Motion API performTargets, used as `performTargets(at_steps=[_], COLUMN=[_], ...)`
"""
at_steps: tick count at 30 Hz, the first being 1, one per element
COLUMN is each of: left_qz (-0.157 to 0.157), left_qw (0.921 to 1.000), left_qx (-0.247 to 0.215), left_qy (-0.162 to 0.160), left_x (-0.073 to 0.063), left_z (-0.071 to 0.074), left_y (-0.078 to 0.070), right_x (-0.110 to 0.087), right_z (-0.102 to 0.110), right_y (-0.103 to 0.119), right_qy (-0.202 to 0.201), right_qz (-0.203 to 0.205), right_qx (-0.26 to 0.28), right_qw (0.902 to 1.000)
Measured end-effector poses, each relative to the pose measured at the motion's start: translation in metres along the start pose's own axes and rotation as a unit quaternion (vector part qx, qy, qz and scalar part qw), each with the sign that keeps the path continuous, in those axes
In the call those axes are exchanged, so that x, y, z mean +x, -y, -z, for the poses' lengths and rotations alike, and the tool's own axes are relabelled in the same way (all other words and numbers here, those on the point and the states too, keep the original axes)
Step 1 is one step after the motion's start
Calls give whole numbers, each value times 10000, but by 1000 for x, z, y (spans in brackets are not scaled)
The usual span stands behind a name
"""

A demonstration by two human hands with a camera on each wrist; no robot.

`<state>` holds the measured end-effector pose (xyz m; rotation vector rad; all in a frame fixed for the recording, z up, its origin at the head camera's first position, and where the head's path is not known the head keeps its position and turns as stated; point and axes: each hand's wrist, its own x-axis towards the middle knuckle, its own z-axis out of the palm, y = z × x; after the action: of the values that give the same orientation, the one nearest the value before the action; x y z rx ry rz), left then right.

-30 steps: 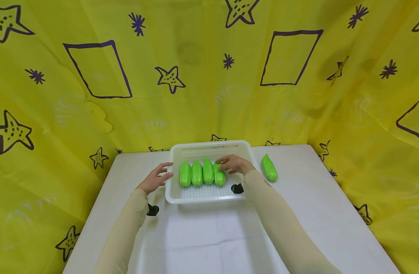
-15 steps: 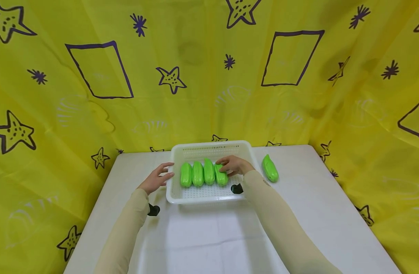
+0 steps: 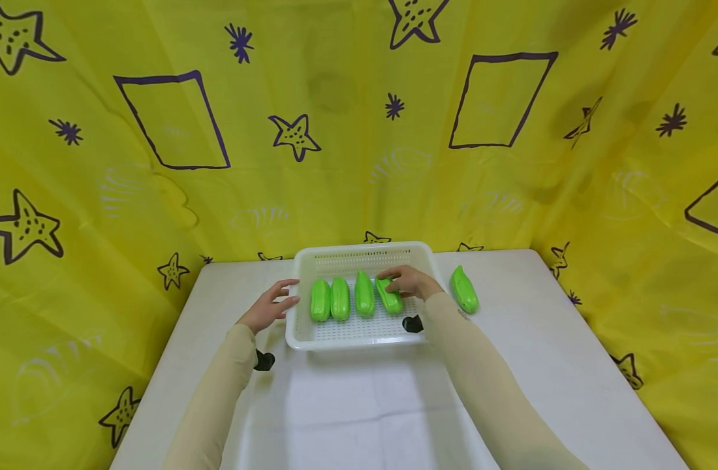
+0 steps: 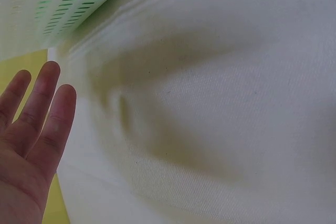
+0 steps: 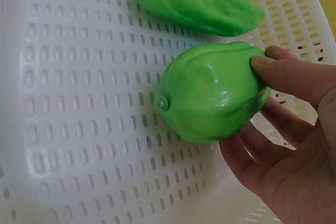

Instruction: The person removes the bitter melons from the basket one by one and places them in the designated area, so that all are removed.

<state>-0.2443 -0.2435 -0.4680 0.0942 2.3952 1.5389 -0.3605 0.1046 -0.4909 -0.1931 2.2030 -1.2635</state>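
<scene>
- White table (image 3: 359,391), cloth-looking, slightly creased up front, backed and flanked by a yellow curtain (image 3: 335,189) with doodled starfish and squares.
- White perforated basket (image 3: 361,343) sits toward the far edge, back rim close to the curtain. Broad stretch of table in front, narrower strips left and right.
- Room inside too: holed floor shows along the front, plus a gap mid-row and a smaller one before the rightmost piece.
- Right hand (image 3: 410,282) is inside the basket gripping the rightmost green veggie (image 3: 392,301), thumb on one side, fingers on the other, stem end tilted left.
- Left hand (image 3: 269,305) is at the basket's left wall, fingers loosely spread and holding nothing; can't tell if it's touching.
- Veggie count: five. Four in the basket: leftmost one (image 3: 320,300) and second one (image 3: 340,298) side by side, third one (image 3: 365,294) apart, then the gripped one. Fifth, the loose one (image 3: 464,289), lies on the table just right of the basket.
- One basket, two hands, two cream sleeves (image 3: 482,385).
</scene>
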Motion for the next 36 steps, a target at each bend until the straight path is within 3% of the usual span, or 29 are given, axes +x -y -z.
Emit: performTargets(at_steps=[10,36], left_qz=[43,-7], left_qw=[10000,10000], left_qx=[8,12], left_qy=[-54,8], left_x=[0,-1], left_z=[0,0], left_y=[-1,-1], right_x=[-3,0], right_z=[2,2], right_y=[-1,-5], right_qy=[111,379], right_qz=[-220,28], right_qx=[134,38], right_qw=[9996,9993])
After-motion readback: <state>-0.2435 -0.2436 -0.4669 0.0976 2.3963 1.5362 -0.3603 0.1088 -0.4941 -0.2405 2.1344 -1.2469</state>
